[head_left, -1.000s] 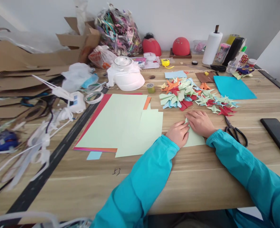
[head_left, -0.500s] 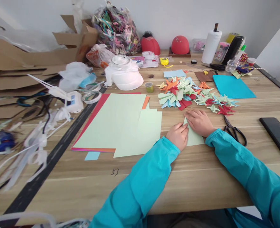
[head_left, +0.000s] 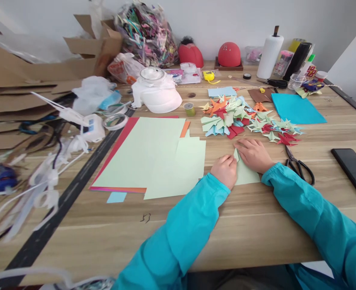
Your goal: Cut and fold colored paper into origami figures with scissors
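A small pale green sheet of paper [head_left: 247,175] lies on the wooden table in front of me, with a narrow folded point at its far left. My left hand [head_left: 224,170] is closed at the sheet's left edge, fingers curled and pinching the paper there. Flat across the upper part of the sheet rests my right hand [head_left: 253,154], its fingers extended and pressing down. Parts of the paper are hidden under both hands. Just right of my right hand are black-handled scissors [head_left: 299,167]. Beyond my hands sits a pile of folded paper pieces [head_left: 230,114] in green, red, orange and blue.
Larger pale green sheets [head_left: 154,157] lie on coloured paper at left, near a light blue scrap [head_left: 116,197]. A phone [head_left: 353,173] is at right, a turquoise sheet [head_left: 299,108] behind. Cables, tape and cardboard [head_left: 45,74] crowd the far left.
My left hand's fingers have drawn in from lying extended on the paper to a tighter curl at its left edge. My right hand stays in place.
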Available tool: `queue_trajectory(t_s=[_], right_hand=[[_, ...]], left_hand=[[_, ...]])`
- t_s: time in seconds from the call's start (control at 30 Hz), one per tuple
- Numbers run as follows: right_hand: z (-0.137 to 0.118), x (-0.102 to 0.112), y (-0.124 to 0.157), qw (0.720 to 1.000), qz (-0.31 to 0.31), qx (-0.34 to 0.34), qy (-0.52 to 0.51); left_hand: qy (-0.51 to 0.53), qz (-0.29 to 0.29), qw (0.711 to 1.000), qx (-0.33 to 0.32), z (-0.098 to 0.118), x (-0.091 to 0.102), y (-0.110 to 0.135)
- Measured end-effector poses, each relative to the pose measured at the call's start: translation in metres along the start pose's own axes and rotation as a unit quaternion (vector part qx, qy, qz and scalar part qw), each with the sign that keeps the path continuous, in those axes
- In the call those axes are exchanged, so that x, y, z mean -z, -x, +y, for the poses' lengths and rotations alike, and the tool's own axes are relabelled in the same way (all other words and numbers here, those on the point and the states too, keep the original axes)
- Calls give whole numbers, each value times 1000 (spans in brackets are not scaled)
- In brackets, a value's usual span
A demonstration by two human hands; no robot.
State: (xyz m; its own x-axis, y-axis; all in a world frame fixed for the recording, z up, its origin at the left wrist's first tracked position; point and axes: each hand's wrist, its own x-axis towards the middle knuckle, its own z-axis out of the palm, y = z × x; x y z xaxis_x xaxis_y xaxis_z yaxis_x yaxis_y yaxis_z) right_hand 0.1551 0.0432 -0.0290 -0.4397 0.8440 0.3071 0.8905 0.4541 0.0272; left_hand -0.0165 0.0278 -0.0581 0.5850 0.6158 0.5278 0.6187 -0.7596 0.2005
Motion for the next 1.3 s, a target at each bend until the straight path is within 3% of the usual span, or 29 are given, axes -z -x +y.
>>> queue_trajectory(t_s=[0.3, 0.47, 0.63, 0.83, 1.1, 1.3], right_hand=[[0, 1, -1, 1000, -4, -2, 0], [0, 1, -1, 1000, -2, -5, -9], [1, 0, 0, 1000, 7, -20, -22], [2, -2, 1, 999, 34, -7, -32], [1, -3, 1, 999, 44, -9, -24], [1, -3, 2, 999, 31, -25, -27]], left_hand=[[-128, -39, 990, -43, 16, 7, -3], [-147, -49, 987, -50, 17, 9, -4], [-165, -27, 985, -32, 18, 8, -3], [-146, -28, 988, -27, 18, 5, -3], [-162, -69, 982, -73, 21, 8, -4], [-65, -18, 996, -55, 18, 12, -6]])
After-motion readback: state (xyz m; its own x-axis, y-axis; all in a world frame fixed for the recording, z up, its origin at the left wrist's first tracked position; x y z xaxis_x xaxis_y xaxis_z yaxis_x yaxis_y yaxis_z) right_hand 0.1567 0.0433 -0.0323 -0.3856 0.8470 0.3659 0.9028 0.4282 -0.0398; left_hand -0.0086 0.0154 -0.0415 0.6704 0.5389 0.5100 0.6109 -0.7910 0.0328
